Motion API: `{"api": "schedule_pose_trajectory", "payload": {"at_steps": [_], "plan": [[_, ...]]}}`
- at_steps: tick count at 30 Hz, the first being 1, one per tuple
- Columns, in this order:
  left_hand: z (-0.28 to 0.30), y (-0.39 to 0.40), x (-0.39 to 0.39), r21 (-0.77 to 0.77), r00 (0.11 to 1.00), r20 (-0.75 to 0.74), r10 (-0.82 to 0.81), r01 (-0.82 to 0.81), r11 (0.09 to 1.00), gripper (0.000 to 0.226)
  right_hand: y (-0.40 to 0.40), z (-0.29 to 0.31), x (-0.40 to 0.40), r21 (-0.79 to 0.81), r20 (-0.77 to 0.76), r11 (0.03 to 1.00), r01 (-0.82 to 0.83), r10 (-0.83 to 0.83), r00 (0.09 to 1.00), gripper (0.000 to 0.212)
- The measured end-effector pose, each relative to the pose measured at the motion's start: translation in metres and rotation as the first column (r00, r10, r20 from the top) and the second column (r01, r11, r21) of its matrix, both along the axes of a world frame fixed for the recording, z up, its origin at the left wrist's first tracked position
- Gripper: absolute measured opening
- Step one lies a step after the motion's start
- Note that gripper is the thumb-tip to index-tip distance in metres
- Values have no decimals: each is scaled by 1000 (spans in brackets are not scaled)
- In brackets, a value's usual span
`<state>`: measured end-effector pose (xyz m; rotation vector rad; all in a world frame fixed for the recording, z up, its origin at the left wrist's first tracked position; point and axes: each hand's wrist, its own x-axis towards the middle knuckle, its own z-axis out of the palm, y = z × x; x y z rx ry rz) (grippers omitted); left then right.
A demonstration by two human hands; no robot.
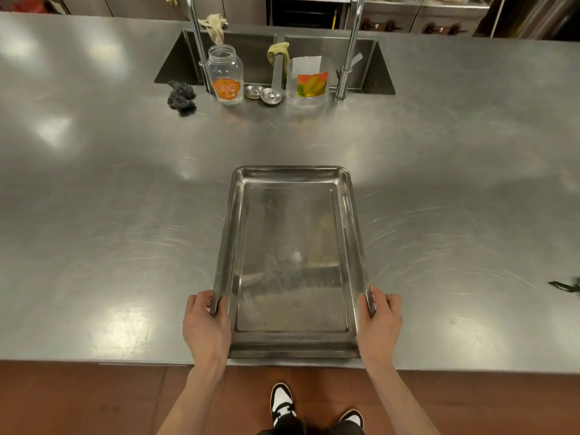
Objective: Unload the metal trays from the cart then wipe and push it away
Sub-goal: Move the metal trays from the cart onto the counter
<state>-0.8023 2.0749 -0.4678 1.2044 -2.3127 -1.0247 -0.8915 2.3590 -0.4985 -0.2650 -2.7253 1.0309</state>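
A rectangular metal tray point(290, 246) lies lengthwise on the steel counter point(110, 215), its near end at the counter's front edge. My left hand point(205, 328) grips the tray's left rim near the front corner, thumb over the rim. My right hand point(381, 328) grips the right rim in the same way. The tray is empty and shows scratches and stains. No cart is in view.
A double sink point(251, 58) with two tall faucets sits at the back. Near it stand a clear jar point(225, 75), a clear plastic container point(309, 83), two small metal lids point(271, 96), a steel-wool scrubber point(182, 97) and rags point(216, 26). A dark object point(566, 285) lies at the right edge.
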Motion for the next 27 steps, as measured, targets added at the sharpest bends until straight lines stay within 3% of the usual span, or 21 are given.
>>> {"api": "schedule_pose_trajectory", "payload": {"at_steps": [5,18,27], "plan": [[-6,1,0,-21,1000,-13,6,-6,1000,8,1,-3,-1,125,20,991,38,-41,999,23],[-20,1,0,-117,1000,12,1,0,993,14,-2,-4,1,44,16,998,46,-47,999,22],[-19,-3,-4,-16,999,33,11,-11,1000,17,-1,-1,-1,61,56,998,29,-33,998,21]]}}
